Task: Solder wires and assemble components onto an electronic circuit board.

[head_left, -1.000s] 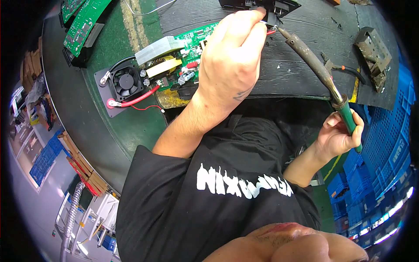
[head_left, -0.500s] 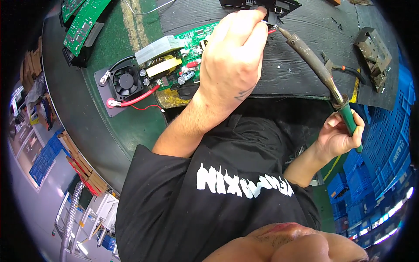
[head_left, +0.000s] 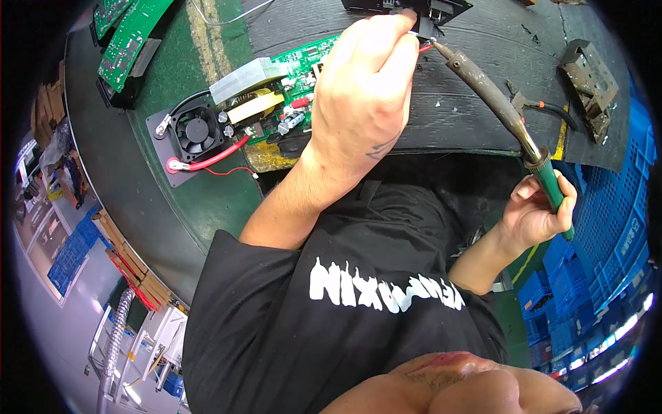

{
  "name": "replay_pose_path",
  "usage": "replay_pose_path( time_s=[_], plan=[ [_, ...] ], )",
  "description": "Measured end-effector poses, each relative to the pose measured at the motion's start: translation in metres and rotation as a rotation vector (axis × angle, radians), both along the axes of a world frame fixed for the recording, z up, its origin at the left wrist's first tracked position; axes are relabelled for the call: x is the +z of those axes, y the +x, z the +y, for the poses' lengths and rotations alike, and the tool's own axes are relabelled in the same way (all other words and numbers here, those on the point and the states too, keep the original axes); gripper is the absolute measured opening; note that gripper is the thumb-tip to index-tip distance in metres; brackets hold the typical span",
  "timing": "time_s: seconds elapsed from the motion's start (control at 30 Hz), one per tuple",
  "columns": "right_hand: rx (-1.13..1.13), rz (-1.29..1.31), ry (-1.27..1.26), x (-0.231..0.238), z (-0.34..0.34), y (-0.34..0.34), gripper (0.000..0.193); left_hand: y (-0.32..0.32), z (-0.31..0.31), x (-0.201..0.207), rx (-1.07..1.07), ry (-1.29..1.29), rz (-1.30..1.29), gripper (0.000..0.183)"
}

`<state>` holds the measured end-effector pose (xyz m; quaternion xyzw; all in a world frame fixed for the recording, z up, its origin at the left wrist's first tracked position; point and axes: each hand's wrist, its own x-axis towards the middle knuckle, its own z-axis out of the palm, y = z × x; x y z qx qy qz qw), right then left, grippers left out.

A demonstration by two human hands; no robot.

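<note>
The table (head_left: 483, 127) extends beneath the soldering iron (head_left: 509, 116). Left of the iron lies the circuit board (head_left: 296, 84), presumably stiff but fragile, best taken by its edges. The iron itself looks rigid and should be treated as hot along its metal barrel. A black unit (head_left: 448, 10) sits beyond its tip. Left of the tip is the left grip (head_left: 365, 90); its hold cannot be told. The right grip (head_left: 536, 215) wraps the iron's green handle (head_left: 548, 183), the sensible hold. A red wire (head_left: 425, 49), probably pliable, shows beside the tip.
</note>
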<state>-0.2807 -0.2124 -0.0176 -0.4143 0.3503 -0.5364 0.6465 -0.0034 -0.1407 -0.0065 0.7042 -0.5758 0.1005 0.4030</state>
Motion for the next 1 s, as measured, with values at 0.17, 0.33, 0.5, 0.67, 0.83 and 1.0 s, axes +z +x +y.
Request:
replay_pose_path(
  time_s=[0.17,0.33,0.5,0.67,0.83,1.0],
  plan=[
    [0.010,-0.005,-0.008,-0.0004,-0.0026,0.0004,0.047,0.0012,-0.0021,-0.0003,0.004,0.000,-0.006,0.021],
    [0.015,-0.007,-0.011,-0.0006,-0.0017,0.0014,0.046,0.0007,-0.0031,0.0003,0.011,-0.009,-0.012,0.021],
    [-0.077,-0.035,0.059,-0.0018,-0.0002,0.0002,0.045,0.0011,-0.0025,0.0001,0.002,-0.006,-0.005,0.020],
    [-0.098,-0.035,0.073,-0.0001,0.0017,-0.0002,0.046,0.0008,-0.0027,-0.0008,0.006,-0.008,-0.003,0.020],
    [-0.108,-0.028,0.063,-0.0010,0.0017,-0.0010,0.046,0.0015,-0.0026,0.0009,-0.002,-0.006,0.007,0.020],
    [-0.124,-0.033,0.078,-0.0002,0.0017,-0.0033,0.046,0.0014,-0.0027,0.0008,-0.004,-0.008,0.012,0.021]
  ],
)
